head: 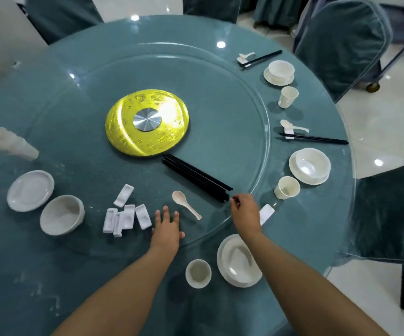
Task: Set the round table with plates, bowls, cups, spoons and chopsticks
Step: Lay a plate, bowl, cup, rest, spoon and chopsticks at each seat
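The black chopsticks (197, 181) lie just below the gold disc (147, 122). They are thin, stiff and slippery. The right hand (245, 209) pinches near their ends; whether it grips, I cannot tell. The left hand (167, 229) rests flat and open.

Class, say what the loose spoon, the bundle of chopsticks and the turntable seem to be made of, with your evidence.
Spoon: likely glazed ceramic or plastic, cream with a dull sheen. Chopsticks: probably matte black plastic or lacquered wood. Turntable: clear glass, tablecloth visible through it.

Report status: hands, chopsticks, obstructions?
Left hand open, flat on glass. Right hand pinching at chopstick bundle ends. Loose spoon between hands; nothing blocking.
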Tool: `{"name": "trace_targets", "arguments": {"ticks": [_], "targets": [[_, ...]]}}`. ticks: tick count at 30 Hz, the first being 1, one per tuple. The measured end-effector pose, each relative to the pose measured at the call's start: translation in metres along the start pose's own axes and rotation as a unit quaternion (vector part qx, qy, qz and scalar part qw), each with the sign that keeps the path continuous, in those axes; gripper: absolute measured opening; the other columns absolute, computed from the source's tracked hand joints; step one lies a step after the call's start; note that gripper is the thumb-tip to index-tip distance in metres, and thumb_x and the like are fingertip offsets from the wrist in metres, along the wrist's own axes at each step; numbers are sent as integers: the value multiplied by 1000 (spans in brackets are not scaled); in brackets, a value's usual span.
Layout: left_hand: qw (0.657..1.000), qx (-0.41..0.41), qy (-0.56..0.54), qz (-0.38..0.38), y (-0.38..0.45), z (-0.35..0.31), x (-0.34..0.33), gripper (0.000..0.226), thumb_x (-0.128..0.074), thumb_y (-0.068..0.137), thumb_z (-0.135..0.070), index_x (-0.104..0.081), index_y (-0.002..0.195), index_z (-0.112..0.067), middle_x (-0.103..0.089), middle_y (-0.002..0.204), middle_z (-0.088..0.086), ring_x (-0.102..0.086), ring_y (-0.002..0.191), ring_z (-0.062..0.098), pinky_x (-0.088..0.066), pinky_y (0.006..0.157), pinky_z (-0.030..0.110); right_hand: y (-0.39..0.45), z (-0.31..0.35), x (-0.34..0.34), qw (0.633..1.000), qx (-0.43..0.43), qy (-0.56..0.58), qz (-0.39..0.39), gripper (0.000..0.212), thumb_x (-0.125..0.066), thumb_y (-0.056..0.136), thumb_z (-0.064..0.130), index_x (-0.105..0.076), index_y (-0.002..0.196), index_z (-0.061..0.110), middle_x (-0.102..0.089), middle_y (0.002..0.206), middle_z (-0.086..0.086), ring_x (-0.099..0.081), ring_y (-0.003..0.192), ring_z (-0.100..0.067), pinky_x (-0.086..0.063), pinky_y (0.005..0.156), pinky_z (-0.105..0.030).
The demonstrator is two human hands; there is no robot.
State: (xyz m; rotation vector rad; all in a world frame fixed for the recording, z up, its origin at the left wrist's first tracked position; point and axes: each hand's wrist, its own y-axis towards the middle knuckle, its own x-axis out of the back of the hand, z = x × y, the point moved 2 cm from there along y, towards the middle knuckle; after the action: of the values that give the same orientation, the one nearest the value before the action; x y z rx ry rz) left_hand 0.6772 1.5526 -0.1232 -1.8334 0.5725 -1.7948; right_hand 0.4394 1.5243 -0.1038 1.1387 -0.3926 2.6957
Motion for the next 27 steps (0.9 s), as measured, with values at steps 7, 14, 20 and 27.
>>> {"name": "trace_targets", "arguments": {"ticks": [7,14,20,27], "targets": [[1000,-7,3,5,2,16,-3,75,-48,100,-40,-3,157,-21,17,163,12,15,149,37,-17,121,49,12,52,-53,972,121,-180,94,27,-52,98,23,-57,122,10,-52,122,-6,-54,106,-27,-48,89,-38],[999,-15,-35,9,1,28,-8,75,-51,100,-35,-3,157,-22,20,162,9,18,149,34,-22,117,52,3,56,-69,943,145,-277,116,12,-53,96,12,-55,107,9,-49,114,-7,-54,99,-27,-45,71,-36],[999,-20,-40,14,-1,33,-6,77,-52,100,-34,-2,157,-21,22,162,9,20,148,34,-21,118,53,-8,59,-69,923,159,-319,143,21,-52,86,-6,-54,102,7,-48,110,-10,-56,95,-29,-48,66,-37],[999,-17,-32,22,1,36,-7,78,-51,100,-35,0,157,-22,24,161,9,22,148,33,-21,119,53,-6,59,-74,934,146,-295,141,12,-48,100,17,-55,106,9,-49,111,-7,-58,93,-27,-45,67,-36]]}}
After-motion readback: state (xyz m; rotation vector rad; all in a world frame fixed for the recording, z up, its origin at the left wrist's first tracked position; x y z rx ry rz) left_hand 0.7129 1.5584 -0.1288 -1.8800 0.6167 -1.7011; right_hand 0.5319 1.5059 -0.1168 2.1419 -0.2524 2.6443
